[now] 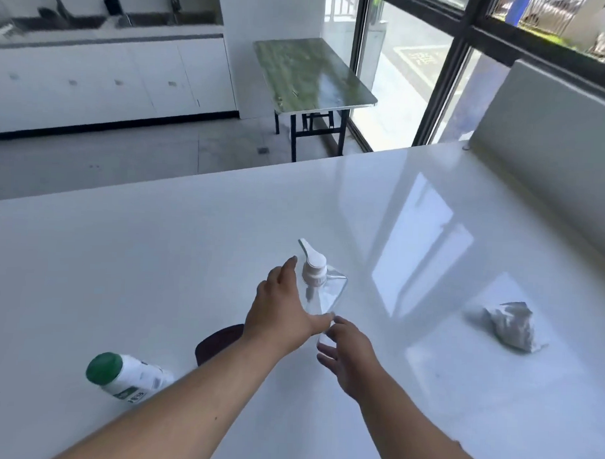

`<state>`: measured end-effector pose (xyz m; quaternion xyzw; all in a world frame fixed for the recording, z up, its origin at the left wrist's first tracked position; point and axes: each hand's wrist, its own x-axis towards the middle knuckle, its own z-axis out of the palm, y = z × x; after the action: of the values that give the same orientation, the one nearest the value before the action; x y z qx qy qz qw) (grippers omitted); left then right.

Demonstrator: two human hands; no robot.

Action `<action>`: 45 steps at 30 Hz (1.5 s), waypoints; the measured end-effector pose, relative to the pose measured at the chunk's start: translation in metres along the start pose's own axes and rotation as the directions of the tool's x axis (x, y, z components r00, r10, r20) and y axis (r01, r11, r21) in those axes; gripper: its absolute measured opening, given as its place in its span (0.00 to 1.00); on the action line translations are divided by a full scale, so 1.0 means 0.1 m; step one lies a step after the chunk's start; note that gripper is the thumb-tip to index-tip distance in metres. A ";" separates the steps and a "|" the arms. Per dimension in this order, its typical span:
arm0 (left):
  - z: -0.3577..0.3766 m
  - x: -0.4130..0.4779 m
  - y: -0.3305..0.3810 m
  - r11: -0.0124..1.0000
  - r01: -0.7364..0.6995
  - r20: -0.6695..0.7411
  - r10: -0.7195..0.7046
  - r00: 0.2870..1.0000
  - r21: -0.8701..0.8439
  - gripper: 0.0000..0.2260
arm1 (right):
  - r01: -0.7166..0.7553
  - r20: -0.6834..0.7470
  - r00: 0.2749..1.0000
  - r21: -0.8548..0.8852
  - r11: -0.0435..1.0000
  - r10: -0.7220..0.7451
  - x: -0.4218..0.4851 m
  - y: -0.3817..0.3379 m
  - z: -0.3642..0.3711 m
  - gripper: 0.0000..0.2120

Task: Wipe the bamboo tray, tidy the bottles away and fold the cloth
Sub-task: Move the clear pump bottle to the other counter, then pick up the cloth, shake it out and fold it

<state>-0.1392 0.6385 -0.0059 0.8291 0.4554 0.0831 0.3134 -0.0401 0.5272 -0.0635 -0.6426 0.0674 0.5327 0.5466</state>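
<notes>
Nearest me, both my bare forearms reach out over the white counter (128, 278). Beside my left forearm a white bottle (128, 377) with a green cap lies tipped on its side, cap toward me. Just past it, a dark brown rounded thing (218, 339) shows from under my left wrist; I cannot tell what it is, as my arm covers most of it.

Further out, my left hand (281, 311) is spread against the left side of the clear pump bottle (326, 295), thumb across its lower front, fingers wide and stretched up beside the white pump head. My right hand (349, 358) sits just below and to the right of the bottle, fingers loosely open and curled, the tips at its base; I cannot tell whether they touch it. The pump bottle stands upright near the middle of the counter, nozzle pointing away to the left.

Well off to the right, the crumpled white cloth (507, 325) lies on the counter, unfolded.

Beyond the counter edge stand a green folding table (310, 75), white cabinets (104, 81) and a dark-framed window (447, 62).
</notes>
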 end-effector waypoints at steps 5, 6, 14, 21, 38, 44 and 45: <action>-0.05 0.11 -0.32 1.000 0.012 0.040 -0.011 0.999 -0.017 0.59 | -0.014 -0.015 1.000 -0.017 1.000 0.014 0.15 0.11 0.27 0.20; -0.05 0.12 -0.35 1.000 0.009 0.047 -0.008 0.999 -0.020 0.59 | -0.013 -0.019 1.000 -0.013 1.000 0.013 0.17 0.13 0.30 0.20; -0.05 0.11 -0.43 0.999 -0.021 0.060 0.024 0.998 -0.039 0.60 | 0.010 -0.061 0.998 -0.028 1.000 -0.011 0.26 0.17 0.31 0.28; -0.02 -0.42 -0.56 1.000 -0.027 -0.155 0.025 0.988 -0.013 0.22 | 0.205 -0.136 0.946 -0.449 0.870 -0.293 -0.20 0.05 -0.40 0.21; 2.68 -2.57 2.35 0.749 -0.661 0.689 0.501 0.523 -0.043 0.25 | -0.040 -0.644 0.579 -0.635 0.772 -0.500 -2.75 1.70 -4.46 0.20; 3.63 -3.97 2.90 0.619 -0.784 0.831 0.461 0.311 -0.050 0.27 | -0.219 -0.811 0.511 -0.442 0.870 -0.283 -3.68 2.87 -5.36 0.28; 3.75 -4.17 2.95 0.601 -0.799 0.854 0.434 0.288 -0.037 0.29 | -0.247 -0.815 0.532 -0.409 0.879 -0.230 -3.77 3.03 -5.44 0.30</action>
<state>-0.0112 0.0204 -0.0645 0.9253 -0.0987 -0.2733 0.2435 -0.0699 -0.2003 -0.0588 -0.9317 0.1930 0.1559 0.2655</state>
